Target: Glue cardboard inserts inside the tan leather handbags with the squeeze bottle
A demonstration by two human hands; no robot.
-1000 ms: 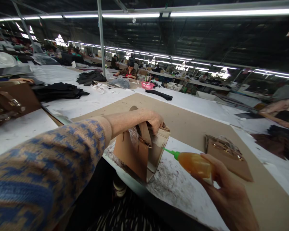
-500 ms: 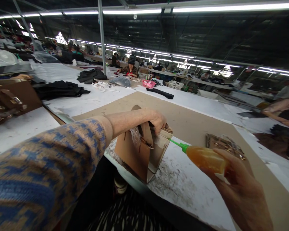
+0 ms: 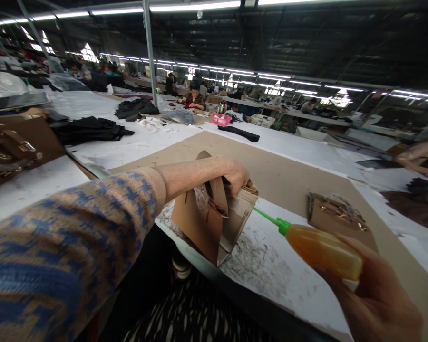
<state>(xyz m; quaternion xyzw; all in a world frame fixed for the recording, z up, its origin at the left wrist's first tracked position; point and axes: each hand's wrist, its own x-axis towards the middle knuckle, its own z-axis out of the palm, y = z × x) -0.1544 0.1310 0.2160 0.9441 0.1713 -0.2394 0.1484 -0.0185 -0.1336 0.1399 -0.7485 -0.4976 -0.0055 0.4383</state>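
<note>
My left hand (image 3: pixel 235 173) grips the top edge of a tan handbag (image 3: pixel 207 223) that stands upright at the near edge of the table, its side panel turned towards me. My right hand (image 3: pixel 378 299) holds an amber glue bottle (image 3: pixel 321 247) with a green nozzle (image 3: pixel 271 219); the nozzle tip points at the bag's upper side edge, right by it. A clear plastic wrap shows on the bag's front strap. My left sleeve is blue and tan knit.
A second tan bag with metal fittings (image 3: pixel 337 218) lies flat to the right on a brown cardboard sheet (image 3: pixel 288 171). Brown bags (image 3: pixel 10 152) are stacked at far left. Black fabric (image 3: pixel 89 129) lies on the white table. Other people work at distant tables.
My right hand with the glue bottle has shifted right and lower in the picture, the nozzle staying near the bag's side edge. My left hand keeps its hold on the bag.
</note>
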